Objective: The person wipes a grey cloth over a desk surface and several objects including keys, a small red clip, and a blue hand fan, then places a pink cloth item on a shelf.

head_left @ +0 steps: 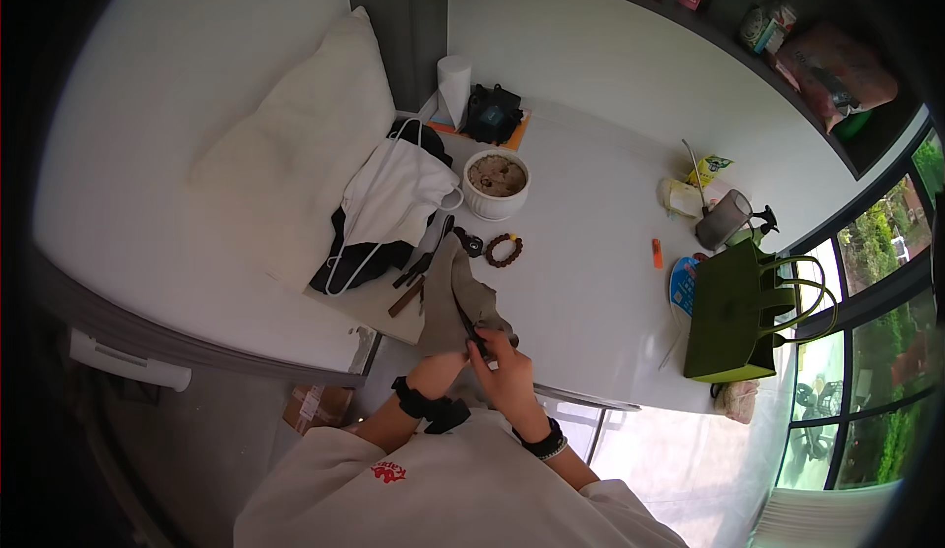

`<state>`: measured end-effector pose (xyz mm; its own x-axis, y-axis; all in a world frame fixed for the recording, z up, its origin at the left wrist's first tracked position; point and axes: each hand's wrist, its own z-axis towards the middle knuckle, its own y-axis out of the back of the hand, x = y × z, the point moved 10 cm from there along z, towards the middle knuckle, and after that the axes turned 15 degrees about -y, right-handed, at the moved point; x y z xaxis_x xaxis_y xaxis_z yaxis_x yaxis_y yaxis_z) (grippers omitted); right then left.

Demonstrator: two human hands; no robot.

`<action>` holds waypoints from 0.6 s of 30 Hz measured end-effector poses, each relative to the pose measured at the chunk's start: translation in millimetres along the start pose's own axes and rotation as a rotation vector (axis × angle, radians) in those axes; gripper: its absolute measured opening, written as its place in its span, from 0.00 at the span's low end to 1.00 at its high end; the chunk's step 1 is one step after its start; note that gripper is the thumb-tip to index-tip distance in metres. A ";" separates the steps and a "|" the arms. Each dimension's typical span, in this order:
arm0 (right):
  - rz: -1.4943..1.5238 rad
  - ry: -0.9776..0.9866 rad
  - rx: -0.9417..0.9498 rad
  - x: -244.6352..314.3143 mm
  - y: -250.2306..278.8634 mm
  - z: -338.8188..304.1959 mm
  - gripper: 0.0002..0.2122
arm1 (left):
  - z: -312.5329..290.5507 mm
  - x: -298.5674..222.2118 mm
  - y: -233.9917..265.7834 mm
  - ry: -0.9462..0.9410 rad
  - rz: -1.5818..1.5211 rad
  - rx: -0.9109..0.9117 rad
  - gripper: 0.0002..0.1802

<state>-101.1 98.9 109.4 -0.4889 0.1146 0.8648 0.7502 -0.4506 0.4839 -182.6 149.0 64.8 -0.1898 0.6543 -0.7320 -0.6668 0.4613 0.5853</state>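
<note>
A grey-brown piece of fabric or leather (455, 292) lies over the near edge of the white table (591, 282). My left hand (439, 372) grips its near end. My right hand (507, 371) holds black scissors (470, 323), whose blades point away from me into the material. Both wrists wear dark bands. Small dark tools (413, 277) lie just left of the material.
A white bowl (496, 184) of brownish contents, a bead bracelet (503, 250), a paper roll (455, 85) and a black pouch (491, 112) lie farther back. A green handbag (740, 307) stands at the right. Clothes (389, 208) and a pillow (305, 134) lie on the bed to the left.
</note>
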 end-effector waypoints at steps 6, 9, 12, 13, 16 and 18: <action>-0.006 0.028 0.010 -6.8 -5.8 -3.1 0.12 | 0.9 5.4 10.6 -0.184 0.380 0.048 0.18; -0.004 0.098 -0.036 -2.1 -3.6 -8.9 0.13 | 10.9 -15.3 29.4 -0.356 0.545 -0.117 0.17; 0.011 0.144 -0.066 1.7 -7.4 -14.5 0.13 | 22.6 -3.0 35.7 -0.265 0.377 -0.130 0.18; 0.011 0.135 -0.079 0.1 -7.0 -12.4 0.12 | 24.7 -1.8 36.0 -0.242 0.336 -0.127 0.18; -0.001 0.167 -0.143 1.3 -4.7 -8.4 0.10 | 28.0 -4.9 32.9 -0.212 0.261 -0.097 0.18; -0.034 0.189 -0.184 1.7 -3.8 -3.5 0.09 | 25.0 -7.6 23.9 -0.142 0.268 0.043 0.17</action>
<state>-106.4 97.7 108.5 -0.5997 -0.0271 0.7998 0.6471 -0.6044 0.4648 -179.1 169.9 93.1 -0.2498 0.8320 -0.4953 -0.5748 0.2842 0.7674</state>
